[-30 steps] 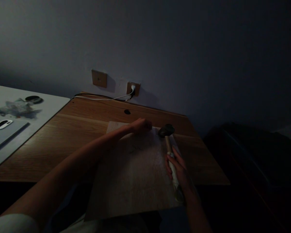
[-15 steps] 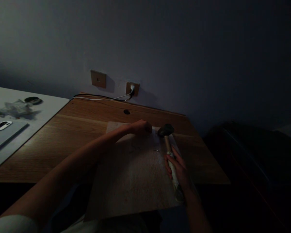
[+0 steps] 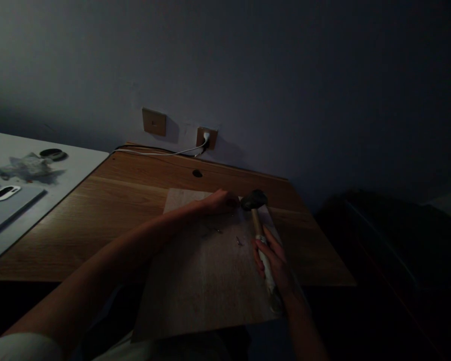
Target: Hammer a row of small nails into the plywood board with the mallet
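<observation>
In my right hand (image 3: 275,258) is a hammer (image 3: 256,200) with a dark head and a wooden handle wrapped in something pale. Its head is over the far right part of a flat wooden board (image 3: 206,281). My left hand (image 3: 221,202) rests at the board's far edge, fingers closed together close to the hammer head. Whatever is between those fingertips is too dark and small to make out. Small shiny pieces like nails (image 3: 239,241) lie on the board between my hands.
The board lies on a wooden desk (image 3: 97,210) and overhangs its front edge. Left of it stands a white table (image 3: 82,158) with a crumpled plastic bag (image 3: 32,168), a dark round item (image 3: 53,154) and a grey flat case (image 3: 15,210). Cables (image 3: 161,152) run to a wall socket (image 3: 206,138).
The hammer head has shifted slightly left, closer to my left hand. A small shiny piece on the board has turned and slid a little toward me.
</observation>
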Motion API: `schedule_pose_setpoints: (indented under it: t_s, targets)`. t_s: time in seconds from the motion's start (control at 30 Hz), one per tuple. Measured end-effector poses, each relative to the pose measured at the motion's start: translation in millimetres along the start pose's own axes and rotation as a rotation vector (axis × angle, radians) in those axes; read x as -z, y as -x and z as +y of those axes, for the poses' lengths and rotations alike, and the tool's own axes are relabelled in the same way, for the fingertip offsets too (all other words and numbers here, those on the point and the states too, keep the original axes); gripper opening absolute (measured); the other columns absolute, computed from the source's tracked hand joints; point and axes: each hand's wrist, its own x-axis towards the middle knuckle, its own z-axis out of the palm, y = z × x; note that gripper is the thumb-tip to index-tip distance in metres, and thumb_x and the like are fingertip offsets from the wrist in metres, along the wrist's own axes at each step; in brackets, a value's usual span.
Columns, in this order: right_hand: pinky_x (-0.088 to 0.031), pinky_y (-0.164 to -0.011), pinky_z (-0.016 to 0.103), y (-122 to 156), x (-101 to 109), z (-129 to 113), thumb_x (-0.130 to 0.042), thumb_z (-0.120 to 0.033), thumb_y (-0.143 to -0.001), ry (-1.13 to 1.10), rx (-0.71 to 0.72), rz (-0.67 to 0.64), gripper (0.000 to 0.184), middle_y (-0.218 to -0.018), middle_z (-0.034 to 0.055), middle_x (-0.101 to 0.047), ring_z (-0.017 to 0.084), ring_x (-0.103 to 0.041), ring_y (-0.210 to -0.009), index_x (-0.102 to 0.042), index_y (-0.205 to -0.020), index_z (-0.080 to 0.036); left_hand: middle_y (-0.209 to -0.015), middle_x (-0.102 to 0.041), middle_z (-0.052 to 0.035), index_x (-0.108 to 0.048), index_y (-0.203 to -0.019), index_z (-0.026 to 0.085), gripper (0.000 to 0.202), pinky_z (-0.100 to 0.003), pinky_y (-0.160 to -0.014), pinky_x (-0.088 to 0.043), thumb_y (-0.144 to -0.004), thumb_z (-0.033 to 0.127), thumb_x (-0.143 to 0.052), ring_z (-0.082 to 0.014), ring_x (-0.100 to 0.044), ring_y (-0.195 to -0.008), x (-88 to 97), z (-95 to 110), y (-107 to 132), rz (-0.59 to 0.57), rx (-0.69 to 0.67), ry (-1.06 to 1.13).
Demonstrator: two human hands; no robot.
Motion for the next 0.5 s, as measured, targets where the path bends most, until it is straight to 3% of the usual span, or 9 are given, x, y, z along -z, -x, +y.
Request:
schedule_pose_setpoints:
  t_s: [0.2, 0.5]
  targets:
    - [-0.037, -0.03, 0.017, -3.1, -3.7, 5.8, -0.07, -0.044, -0.087, 0.035, -0.014, -0.02, 0.072, -0.06, -0.0084, -0.052, 0.007, -0.038, -0.037, -0.045, -0.15, -0.02, -0.096, -0.077, -0.0019, -0.065, -0.124, 0.017, 0.05, -0.02, -0.076, -0.048, -0.075, 0.01, -0.07, -0.0158, -0.072, -0.088, 0.7, -0.9, -0.3, 0.035, 0.052, 0.037]
    - [-0.036, -0.03, 0.016, -3.2, -4.5, 9.6, -0.066, -0.046, -0.09, 0.079, -0.012, -0.038, 0.075, -0.054, -0.01, -0.048, 0.008, -0.035, -0.036, -0.04, -0.155, -0.018, -0.092, -0.077, -0.0016, -0.064, -0.125, 0.016, 0.05, -0.021, -0.075, -0.049, -0.075, 0.012, -0.073, -0.0164, -0.072, -0.085, 0.8, -7.0, -1.0, 0.061, 0.074, 0.061]
